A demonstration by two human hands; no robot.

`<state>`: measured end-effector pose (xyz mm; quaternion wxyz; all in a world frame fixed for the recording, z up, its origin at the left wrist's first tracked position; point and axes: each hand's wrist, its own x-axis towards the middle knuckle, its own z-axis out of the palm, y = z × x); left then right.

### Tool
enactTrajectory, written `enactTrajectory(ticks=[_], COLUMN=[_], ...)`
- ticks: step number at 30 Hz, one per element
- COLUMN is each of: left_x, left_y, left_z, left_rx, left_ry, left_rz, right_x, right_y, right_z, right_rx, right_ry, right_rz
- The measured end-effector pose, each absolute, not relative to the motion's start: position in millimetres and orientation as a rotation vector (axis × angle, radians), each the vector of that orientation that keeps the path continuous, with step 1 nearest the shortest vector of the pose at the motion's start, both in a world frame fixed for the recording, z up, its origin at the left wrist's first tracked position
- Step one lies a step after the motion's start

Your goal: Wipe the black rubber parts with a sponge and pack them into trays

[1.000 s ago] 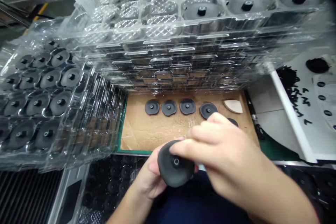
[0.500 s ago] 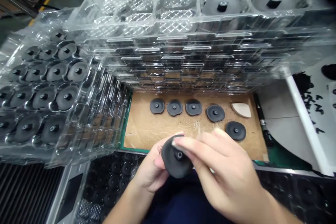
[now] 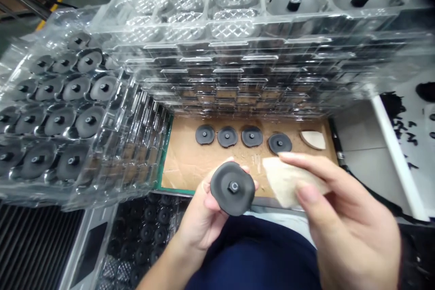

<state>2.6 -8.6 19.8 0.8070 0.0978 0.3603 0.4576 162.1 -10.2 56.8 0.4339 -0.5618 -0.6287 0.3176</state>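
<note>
My left hand grips a black rubber disc with a small metal hub in its middle, held face up above my lap. My right hand is just to the right of it and pinches a pale wedge-shaped pad between thumb and fingers, a short gap away from the disc. On the brown cardboard sheet behind my hands lies a row of several more black discs, and another pale wedge lies at its right end.
A tall stack of clear plastic trays rises behind the cardboard; two discs sit in its top tray. A lower stack of trays full of black discs stands at the left. White boards with black scraps lie at the right.
My right hand has drawn away to the right from the disc, and the pale pad in it now shows. The disc's face is uncovered. The view has shifted slightly.
</note>
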Motion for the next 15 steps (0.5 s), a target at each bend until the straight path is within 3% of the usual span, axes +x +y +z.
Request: enactTrajectory(ticks=[3, 7, 11, 15], left_x=[0.1, -3.1, -0.4, -4.7], left_y=[-12.6, -18.1, -20.7, -18.8], left_z=[19.9, 17.0, 19.8, 24.6], left_rx=[0.233, 0.210, 0.182, 0.195], left_ry=[0.838, 0.918, 0.838, 0.898], left_rz=[0.992, 1.059, 1.000, 1.029], right_x=[143.1, 131.4, 129.3, 145.2], right_y=[-5.9, 3.8, 9.1, 0.4], right_z=[66.8, 68.3, 66.4, 68.8], right_rx=[-1.158, -1.047, -1.067, -0.976], right_ry=[-1.892, -2.120, -2.031, -2.104], right_rz=[0.700, 0.977, 0.707, 1.014])
